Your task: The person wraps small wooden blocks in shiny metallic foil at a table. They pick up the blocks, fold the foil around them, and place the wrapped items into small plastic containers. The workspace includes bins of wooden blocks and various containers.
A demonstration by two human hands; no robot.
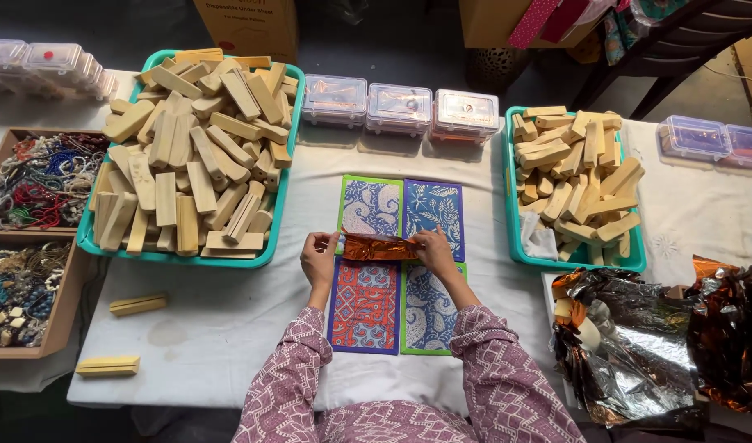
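Holding a block wrapped in copper foil (378, 248) by its two ends: left hand (319, 258) pinches the left end, right hand (432, 246) pinches the right end, fingers of both closed on the foil. Block lies crosswise, level, over the middle of four patterned cards (366, 305) set two by two near the front edge of the table (204, 328), which is covered in white cloth. Both forearms in pink printed sleeves (507, 385).

Left of the cards: big teal tray (265, 254) heaped with pale wooden blocks (191, 156). Right of the cards: smaller teal tray (515, 246), same kind of blocks (573, 180), less full, a bit of white cloth in its near left corner. Along the back edge between the trays, three clear lidded boxes (399, 107) in a row; more at the far left and far right.

Two loose blocks (138, 304) near the front left corner. Off the left edge, brown open boxes of beads (31, 238). At the front right corner, crumpled sheets of silver and copper foil (638, 344).
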